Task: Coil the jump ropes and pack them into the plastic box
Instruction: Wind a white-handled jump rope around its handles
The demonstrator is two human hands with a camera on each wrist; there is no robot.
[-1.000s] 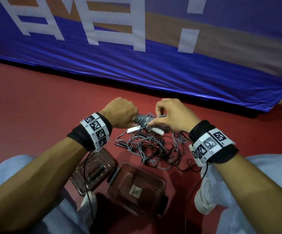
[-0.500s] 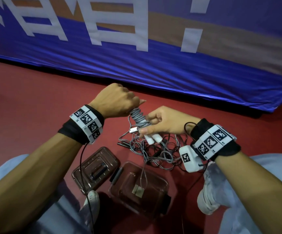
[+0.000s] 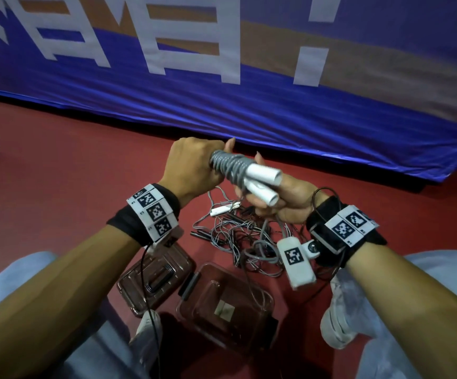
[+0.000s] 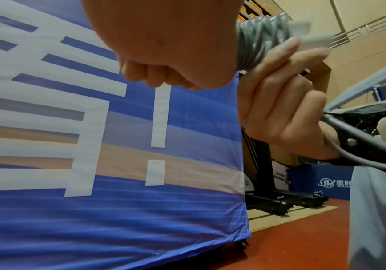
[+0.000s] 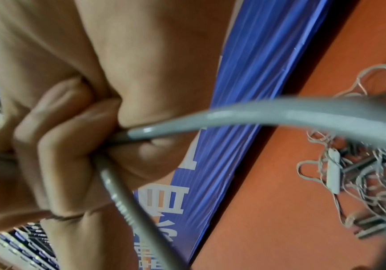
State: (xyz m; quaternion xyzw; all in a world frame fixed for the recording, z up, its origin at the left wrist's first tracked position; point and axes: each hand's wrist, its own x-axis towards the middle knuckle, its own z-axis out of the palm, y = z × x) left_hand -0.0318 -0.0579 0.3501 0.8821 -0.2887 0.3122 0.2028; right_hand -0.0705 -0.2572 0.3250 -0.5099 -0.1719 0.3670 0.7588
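While the left hand (image 3: 194,166) fists around one end of the coiled jump rope (image 3: 231,168), its white handles (image 3: 262,181) jut beyond the right hand's (image 3: 284,198) curled fingers, which pinch grey cord; loose ropes (image 3: 238,236) and the open plastic box (image 3: 227,305) lie below.

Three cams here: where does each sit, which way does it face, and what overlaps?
Head: worn on the head, facing forward and down; both forearms, left hand and right hand holding the coiled rope, tangled ropes and plastic box on the red floor.
Left wrist: under the left hand, facing the blue banner; right hand shows.
Right wrist: under the right hand, grey rope close up, floor tangle beyond.
Shared: head and left wrist both show the coiled rope.
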